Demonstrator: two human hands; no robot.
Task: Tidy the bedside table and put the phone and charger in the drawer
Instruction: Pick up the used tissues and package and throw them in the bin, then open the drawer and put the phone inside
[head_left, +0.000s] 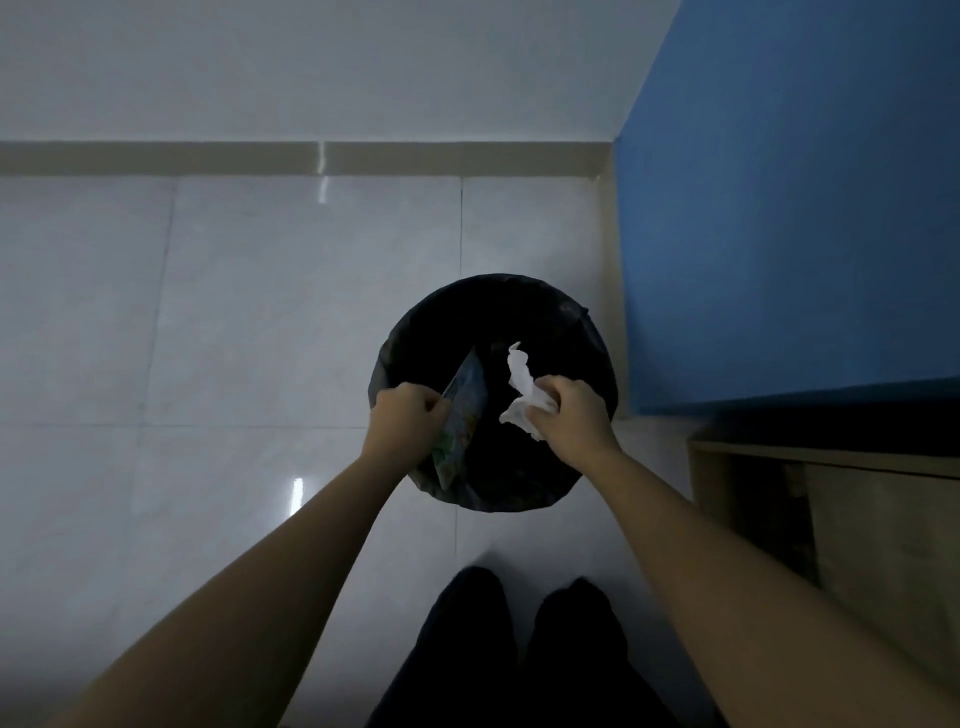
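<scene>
Head view, looking straight down: both hands are held over a round black bin (597, 332) lined with a dark bag, standing on pale floor tiles (234, 312) beside a blue wall (779, 208). The left hand (408, 421) is clenched around one end of a printed wrapper (462, 415), which hangs edge-on into the bin's mouth. The right hand (571, 421) is closed on a crumpled white tissue (524, 395), whose loose ends stick out above and below the fist. Both pieces look feather-light and limp: the tissue soft and easily torn, the wrapper thin, crinkly and probably slick, so a pinch at any edge holds them, and they should fall freely once the fingers open. Neither the phone nor the charger is in view, nor any drawer; a corner of wooden furniture (857, 467) at lower right may be the bedside table, though that cannot be told. Judging by this, the rubbish-clearing part is under way and the phone step is not yet done.
</scene>
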